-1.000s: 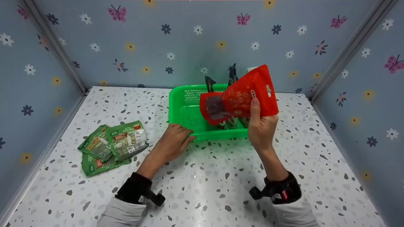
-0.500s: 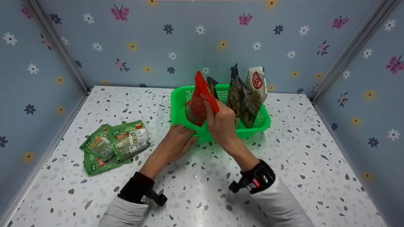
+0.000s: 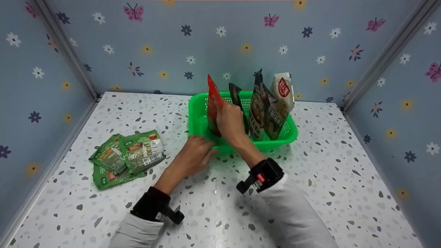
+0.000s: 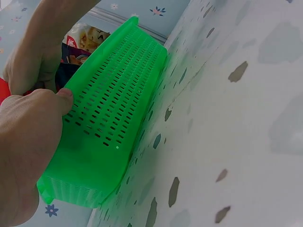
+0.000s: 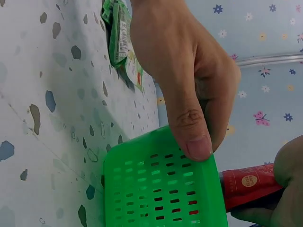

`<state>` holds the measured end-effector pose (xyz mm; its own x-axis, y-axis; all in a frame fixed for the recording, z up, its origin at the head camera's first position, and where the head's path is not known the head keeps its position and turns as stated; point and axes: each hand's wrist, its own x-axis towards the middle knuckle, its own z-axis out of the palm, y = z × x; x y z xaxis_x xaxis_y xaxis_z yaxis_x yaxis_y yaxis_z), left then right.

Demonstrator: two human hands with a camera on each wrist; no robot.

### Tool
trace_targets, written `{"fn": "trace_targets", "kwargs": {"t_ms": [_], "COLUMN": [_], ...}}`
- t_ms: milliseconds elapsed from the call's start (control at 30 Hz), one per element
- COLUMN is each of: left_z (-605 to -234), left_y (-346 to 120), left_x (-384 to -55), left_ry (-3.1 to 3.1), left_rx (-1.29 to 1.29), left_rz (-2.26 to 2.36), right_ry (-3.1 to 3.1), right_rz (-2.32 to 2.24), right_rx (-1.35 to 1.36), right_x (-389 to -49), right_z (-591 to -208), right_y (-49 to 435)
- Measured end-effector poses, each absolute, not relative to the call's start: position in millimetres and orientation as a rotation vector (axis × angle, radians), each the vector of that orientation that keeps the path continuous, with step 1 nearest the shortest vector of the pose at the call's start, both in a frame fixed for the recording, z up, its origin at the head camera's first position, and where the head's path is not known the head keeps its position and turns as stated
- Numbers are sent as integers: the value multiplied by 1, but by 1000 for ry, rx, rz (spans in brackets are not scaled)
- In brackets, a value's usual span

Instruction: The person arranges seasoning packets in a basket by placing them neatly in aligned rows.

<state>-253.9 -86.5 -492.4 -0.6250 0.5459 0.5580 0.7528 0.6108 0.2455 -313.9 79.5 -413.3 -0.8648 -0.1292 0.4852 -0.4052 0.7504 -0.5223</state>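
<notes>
Gripping a red pouch (image 3: pixel 213 110) in the right hand (image 3: pixel 230 120), thumb drawn in against curled fingers at the near end of its top edge. From that hand, most of the pouch to the left and below, inside the left part of a green basket (image 3: pixel 287 138). Long axis close to upright; top edge running from the far side toward the hand, flat faces turned left and right. Contact with the basket floor impossible to tell, the lower end being partly hidden.

Nearer the body and to the left, pinching the front rim of the basket with the left hand (image 3: pixel 196 153): thumb outside, fingers over the edge, apart from the pouch. Just right of the pouch, a narrow dark pouch (image 3: pixel 235 92); farther right, two dark pouches (image 3: pixel 257 110) side by side, then a white-topped pouch (image 3: pixel 283 91). Well left of the basket, overlapping green packets (image 3: pixel 146 148) on a speckled table (image 3: pixel 213 224).
</notes>
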Motion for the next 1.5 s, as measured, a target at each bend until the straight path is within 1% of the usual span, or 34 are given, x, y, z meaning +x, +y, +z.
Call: {"fn": "trace_targets", "kwargs": {"t_ms": [200, 367, 467, 733, 1200, 1500], "left_z": [-492, -492, -492, -493, -491, -492], "left_y": [-87, -88, -88, -88, -88, -87], "left_x": [-253, -252, -253, -252, -251, -251], "left_ry": [-2433, -2457, -2462, -2434, -2460, -2471], "left_rx": [-1019, -1008, -1011, -1016, -1013, -998], "left_rz": [-632, -626, -615, -629, -669, -670], "right_ry": [-2563, -2540, -2557, -2614, -2643, -2622], "right_rz": [1082, 1138, 1135, 1037, 939, 984], "right_rx": [348, 292, 232, 130, 89, 87], "right_x": [-327, -351, -358, -357, -361, -363], "right_z": [-411, -422, -421, -403, -403, -404], "right_y": [83, 88, 88, 89, 96, 98]}}
